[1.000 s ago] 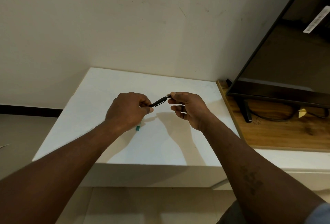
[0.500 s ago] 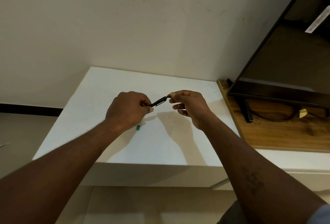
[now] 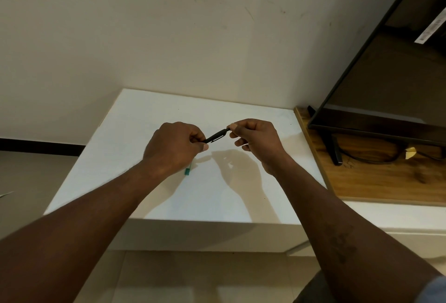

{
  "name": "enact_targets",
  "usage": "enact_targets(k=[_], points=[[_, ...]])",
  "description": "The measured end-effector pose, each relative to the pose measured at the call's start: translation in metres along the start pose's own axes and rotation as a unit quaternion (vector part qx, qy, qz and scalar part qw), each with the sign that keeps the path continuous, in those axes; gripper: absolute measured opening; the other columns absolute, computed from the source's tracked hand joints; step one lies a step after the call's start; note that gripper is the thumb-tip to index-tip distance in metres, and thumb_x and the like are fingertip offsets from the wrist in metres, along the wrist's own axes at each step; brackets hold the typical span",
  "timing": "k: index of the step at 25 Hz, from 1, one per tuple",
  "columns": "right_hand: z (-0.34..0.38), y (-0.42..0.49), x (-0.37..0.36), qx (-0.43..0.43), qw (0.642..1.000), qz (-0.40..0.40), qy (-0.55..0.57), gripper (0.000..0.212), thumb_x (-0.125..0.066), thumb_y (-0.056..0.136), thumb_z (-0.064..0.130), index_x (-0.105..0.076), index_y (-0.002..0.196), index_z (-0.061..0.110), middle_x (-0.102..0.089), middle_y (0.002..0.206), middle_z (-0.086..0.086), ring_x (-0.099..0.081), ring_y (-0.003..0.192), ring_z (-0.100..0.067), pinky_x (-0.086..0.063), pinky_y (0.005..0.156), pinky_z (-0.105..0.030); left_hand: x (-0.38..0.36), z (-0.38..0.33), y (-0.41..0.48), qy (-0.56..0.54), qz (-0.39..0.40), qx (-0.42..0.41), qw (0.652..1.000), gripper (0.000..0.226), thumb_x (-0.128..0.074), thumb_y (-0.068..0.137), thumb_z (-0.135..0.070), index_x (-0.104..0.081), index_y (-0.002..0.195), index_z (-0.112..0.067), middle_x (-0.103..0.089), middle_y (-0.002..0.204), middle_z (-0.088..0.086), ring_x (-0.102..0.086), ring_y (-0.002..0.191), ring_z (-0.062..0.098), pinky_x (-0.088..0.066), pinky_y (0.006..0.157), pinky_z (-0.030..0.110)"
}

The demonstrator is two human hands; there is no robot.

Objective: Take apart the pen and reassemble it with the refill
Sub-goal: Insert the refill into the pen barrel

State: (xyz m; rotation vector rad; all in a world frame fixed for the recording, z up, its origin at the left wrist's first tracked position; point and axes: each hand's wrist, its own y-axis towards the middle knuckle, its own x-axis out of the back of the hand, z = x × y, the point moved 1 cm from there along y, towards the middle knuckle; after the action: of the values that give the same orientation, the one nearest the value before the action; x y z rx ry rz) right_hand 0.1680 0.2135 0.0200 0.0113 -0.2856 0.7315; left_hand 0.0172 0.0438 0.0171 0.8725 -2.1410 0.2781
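White table [image 3: 149, 119] under me, pale wall behind. My left hand [image 3: 172, 148] clamps the black pen [image 3: 215, 136] low; it slants up-right into my right hand [image 3: 255, 139], fingertips pinching its top end, ready to pull along that axis.

White table [image 3: 149, 119], television [image 3: 376, 99] beside.
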Motion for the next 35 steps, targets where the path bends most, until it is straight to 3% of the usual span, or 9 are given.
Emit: enact_targets(k=[10, 17, 23, 26, 30, 35], points=[[0.0, -0.001, 0.003, -0.003, 0.999, 0.031, -0.038, 0.011, -0.075, 0.096, 0.029, -0.081, 0.093, 0.02, -0.081, 0.09, 0.001, -0.069, 0.07, -0.006, -0.053, 0.073, -0.029, 0.002, 0.0, 0.0, 0.006, 0.004, 0.003, 1.0, 0.01, -0.082, 0.086, -0.039, -0.082, 0.094, -0.033, -0.076, 0.09, -0.01, -0.066, 0.082, 0.012, -0.04, 0.06, 0.023], [0.0, -0.003, 0.001, -0.011, 0.998, 0.046, -0.043, 0.013, -0.073, 0.097, 0.025, -0.078, 0.094, 0.014, -0.081, 0.09, -0.002, -0.068, 0.072, -0.01, -0.052, 0.071, -0.028, 0.003, -0.001, -0.001, 0.012, 0.012, -0.003, 1.0, 0.007, -0.082, 0.084, -0.038, -0.081, 0.088, -0.033, -0.076, 0.086, -0.01, -0.061, 0.07, 0.004, -0.038, 0.057, 0.023], [0.001, -0.004, -0.002, -0.011, 0.997, 0.054, -0.046, 0.014, -0.071, 0.098, 0.025, -0.077, 0.095, 0.012, -0.081, 0.091, -0.003, -0.068, 0.073, -0.011, -0.051, 0.07, -0.029, 0.003, 0.0, -0.002, 0.017, 0.016, -0.004, 1.0, 0.007, -0.082, 0.084, -0.037, -0.081, 0.089, -0.032, -0.076, 0.086, -0.009, -0.063, 0.075, 0.006, -0.041, 0.059, 0.023], [0.004, -0.004, -0.001, -0.005, 0.997, 0.054, -0.046, 0.018, -0.07, 0.099, 0.03, -0.077, 0.096, 0.013, -0.081, 0.093, -0.002, -0.069, 0.073, -0.012, -0.052, 0.071, -0.029, 0.003, 0.0, -0.001, 0.011, 0.015, -0.002, 1.0, 0.006, -0.082, 0.085, -0.038, -0.08, 0.089, -0.034, -0.076, 0.087, -0.011, -0.065, 0.078, 0.008, -0.042, 0.06, 0.023], [0.009, -0.004, 0.004, -0.024, 0.999, 0.008, 0.044, 0.032, -0.059, 0.105, 0.044, -0.077, 0.106, 0.017, -0.081, 0.094, 0.0, -0.069, 0.073, -0.012, -0.054, 0.068, -0.025, 0.003, -0.002, -0.001, -0.014, 0.006, 0.009, 1.0, 0.008, -0.081, 0.086, -0.041, -0.079, 0.092, -0.035, -0.075, 0.089, -0.013, -0.061, 0.073, 0.002, -0.039, 0.057, 0.022], [0.009, -0.004, 0.001, -0.016, 0.999, 0.019, 0.033, 0.016, -0.064, 0.103, 0.026, -0.076, 0.109, 0.017, -0.081, 0.095, 0.0, -0.07, 0.074, -0.011, -0.053, 0.072, -0.028, 0.003, -0.002, 0.0, -0.017, 0.009, 0.012, 1.0, 0.007, -0.081, 0.086, -0.041, -0.079, 0.09, -0.036, -0.075, 0.09, -0.013, -0.061, 0.072, 0.001, -0.039, 0.057, 0.023]])
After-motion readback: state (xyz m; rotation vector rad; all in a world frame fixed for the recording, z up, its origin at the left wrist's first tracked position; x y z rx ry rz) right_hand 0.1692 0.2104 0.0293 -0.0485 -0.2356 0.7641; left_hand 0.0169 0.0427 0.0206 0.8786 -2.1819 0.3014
